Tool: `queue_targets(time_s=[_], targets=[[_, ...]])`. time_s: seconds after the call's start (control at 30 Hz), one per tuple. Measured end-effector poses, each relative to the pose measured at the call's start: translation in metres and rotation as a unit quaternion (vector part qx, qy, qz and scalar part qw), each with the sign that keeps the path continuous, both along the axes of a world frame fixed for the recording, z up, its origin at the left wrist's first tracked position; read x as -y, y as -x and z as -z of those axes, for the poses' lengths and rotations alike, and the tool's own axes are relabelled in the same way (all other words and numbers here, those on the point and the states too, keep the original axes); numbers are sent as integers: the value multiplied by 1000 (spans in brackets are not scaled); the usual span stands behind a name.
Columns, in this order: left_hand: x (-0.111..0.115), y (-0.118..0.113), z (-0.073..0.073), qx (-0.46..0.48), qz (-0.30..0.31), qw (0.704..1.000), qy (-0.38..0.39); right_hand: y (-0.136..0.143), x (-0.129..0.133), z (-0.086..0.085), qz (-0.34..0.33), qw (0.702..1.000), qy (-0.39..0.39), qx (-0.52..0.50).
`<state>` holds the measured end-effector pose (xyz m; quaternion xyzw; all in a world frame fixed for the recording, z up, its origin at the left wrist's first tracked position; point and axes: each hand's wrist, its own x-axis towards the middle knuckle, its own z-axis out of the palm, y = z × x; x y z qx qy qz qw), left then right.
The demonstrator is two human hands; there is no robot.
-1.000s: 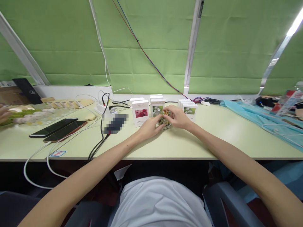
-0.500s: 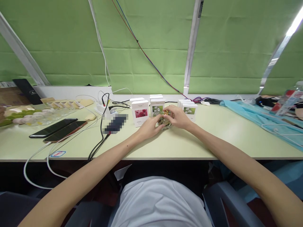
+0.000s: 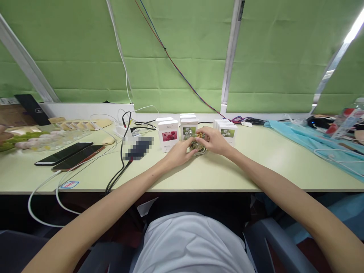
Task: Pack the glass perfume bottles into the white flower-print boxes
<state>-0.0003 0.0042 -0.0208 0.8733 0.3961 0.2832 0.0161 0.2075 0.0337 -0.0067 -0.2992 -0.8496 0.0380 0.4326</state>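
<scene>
While gripping a glass jar (image 3: 201,150) between half-curled left hand (image 3: 178,154) and right hand (image 3: 216,141), holding it between white boxes (image 3: 170,137) and front edge of table (image 3: 210,180); unreleased, impossible to tell whether closed.

- creased green wall covering (image 3: 182,87) at twelve o'clock
- bright light strip (image 3: 354,30) at two
- pale tabletop (image 3: 227,174) across the centre
- dark chair armrest (image 3: 273,239) between four and five
</scene>
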Motion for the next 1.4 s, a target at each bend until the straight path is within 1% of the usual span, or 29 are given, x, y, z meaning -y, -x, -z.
queue_targets(time_s=[0.3, 0.83, 1.4], targets=[[2, -1, -2, -5, -1, 1000, 4, 1, 3, -1, -17, 1000, -6, 2], [1, -1, -2, -2, 1, 1000, 3, 1, -1, 2, 0, 1000, -10, -4], [4, -2, -4, -9, -3, 1000, 11, 3, 3, 0, -5, 1000, -1, -6]])
